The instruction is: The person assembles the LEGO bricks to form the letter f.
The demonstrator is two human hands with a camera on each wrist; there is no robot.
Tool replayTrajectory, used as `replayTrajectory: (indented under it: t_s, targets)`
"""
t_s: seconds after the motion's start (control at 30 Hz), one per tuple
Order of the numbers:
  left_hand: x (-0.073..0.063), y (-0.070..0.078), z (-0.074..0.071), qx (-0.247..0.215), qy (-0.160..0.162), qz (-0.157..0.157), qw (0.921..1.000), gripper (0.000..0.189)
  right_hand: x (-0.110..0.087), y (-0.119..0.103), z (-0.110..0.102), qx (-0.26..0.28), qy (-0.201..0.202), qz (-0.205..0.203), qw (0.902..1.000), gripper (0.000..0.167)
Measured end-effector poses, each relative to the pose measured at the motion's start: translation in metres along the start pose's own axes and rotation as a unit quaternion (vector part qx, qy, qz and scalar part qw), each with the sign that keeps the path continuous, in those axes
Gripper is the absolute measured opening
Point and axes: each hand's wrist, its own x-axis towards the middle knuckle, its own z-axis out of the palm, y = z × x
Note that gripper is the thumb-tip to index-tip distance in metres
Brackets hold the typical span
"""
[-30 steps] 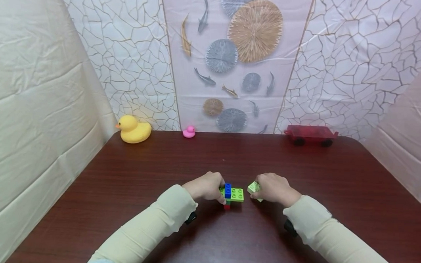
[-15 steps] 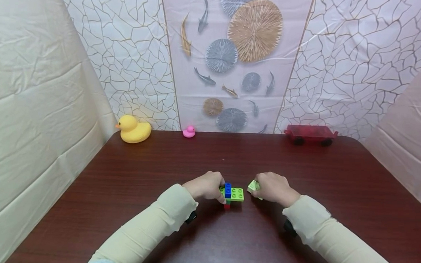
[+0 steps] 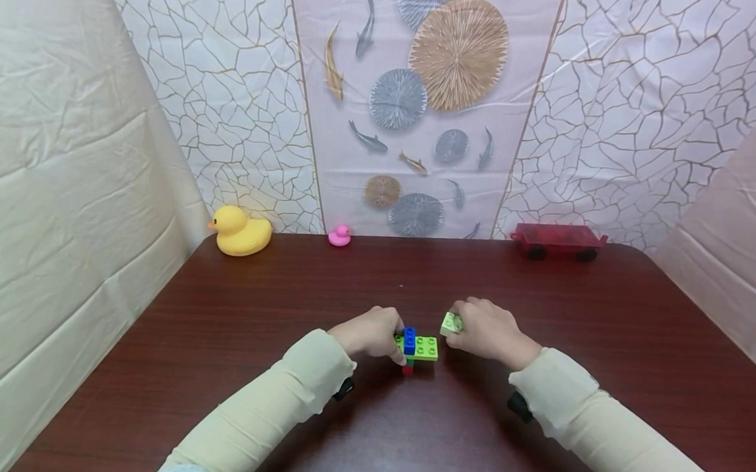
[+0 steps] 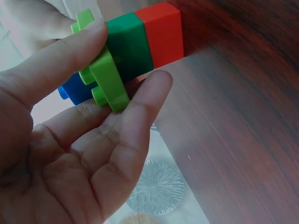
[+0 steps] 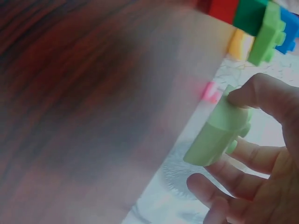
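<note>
My left hand (image 3: pixel 372 333) grips a stack of toy building bricks at the middle of the table. In the left wrist view, a red brick (image 4: pixel 165 35) forms the bottom and a dark green brick (image 4: pixel 131 49) sits on it. Above these comes a wide lime plate (image 3: pixel 426 348), pinched between thumb and fingers, with a blue brick (image 3: pixel 410 341) on top. Just to the right, my right hand (image 3: pixel 488 333) pinches a pale green brick (image 5: pixel 216 130) with a curved side, its studs facing the palm in the right wrist view. The brick and the stack are apart.
Along the back edge of the dark wooden table (image 3: pixel 278 291) stand a yellow duck (image 3: pixel 243 232), a small pink duck (image 3: pixel 339 236) and a red toy wagon (image 3: pixel 559 236). Patterned cloth (image 3: pixel 243 115) hangs behind them.
My right hand has moved slightly up and left in the head view, raising and turning the pale green brick. My left hand and the brick stack have stayed in place.
</note>
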Motion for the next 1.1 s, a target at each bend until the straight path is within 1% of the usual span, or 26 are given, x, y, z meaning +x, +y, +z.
replayTrajectory:
  t_s: [0.17,0.47,0.67,0.87,1.1]
  targets:
    - [0.0,0.0,0.0,0.005,0.003,-0.001,1.0,0.022,-0.002,-0.009,-0.007,-0.002,0.028,-0.02,0.9994,0.041]
    - [-0.001,0.001,-0.001,-0.005,0.005,-0.001,1.0,0.021,-0.009,-0.029,-0.018,0.006,0.035,-0.043,0.9985,0.04]
    - [-0.001,0.001,-0.001,0.004,0.006,0.004,1.0,0.02,-0.013,-0.04,-0.022,0.001,0.046,-0.072,0.9964,0.035]
    - [0.0,0.001,-0.001,0.01,0.005,0.01,0.9999,0.017,-0.015,-0.05,-0.023,0.001,0.037,-0.094,0.9949,0.034]
    - [0.0,0.001,0.0,0.004,0.003,0.005,1.0,0.017,-0.012,-0.055,-0.022,0.002,0.024,-0.103,0.9944,0.037]
